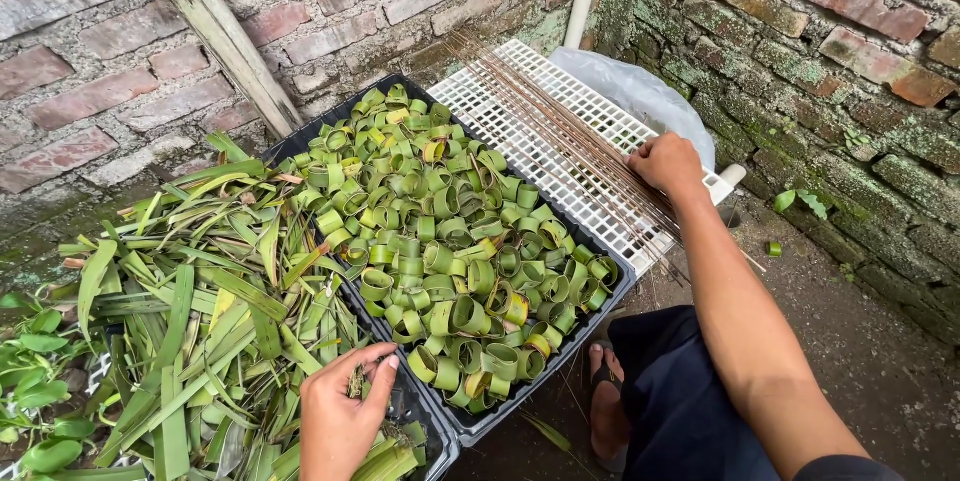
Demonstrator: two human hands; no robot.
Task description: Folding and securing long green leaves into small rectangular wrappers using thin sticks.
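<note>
A brick wall is standing behind everything, meeting a mossier brick wall at a corner above the black tray; a pale pole is leaning against the bricks above the tray's upper left edge; a heap of long green leaf strips is lying just left of the tray, spilling over a second dark tray at its lower left corner; the black tray itself is sitting on the ground, filled with curled green leaf rings; a white plastic grid is lying along the tray's upper right side, with a white bag behind it; a bundle of thin brown sticks is stretching across the grid, running parallel to the tray's right edge; the person's right hand is resting on the lower end of the sticks, fingers curled down onto them, closing on the bundle; the left hand is sitting at the tray's lower left corner, thumb and fingers pinching together on a small piece of leaf; a sandalled foot is showing below the tray.
</note>
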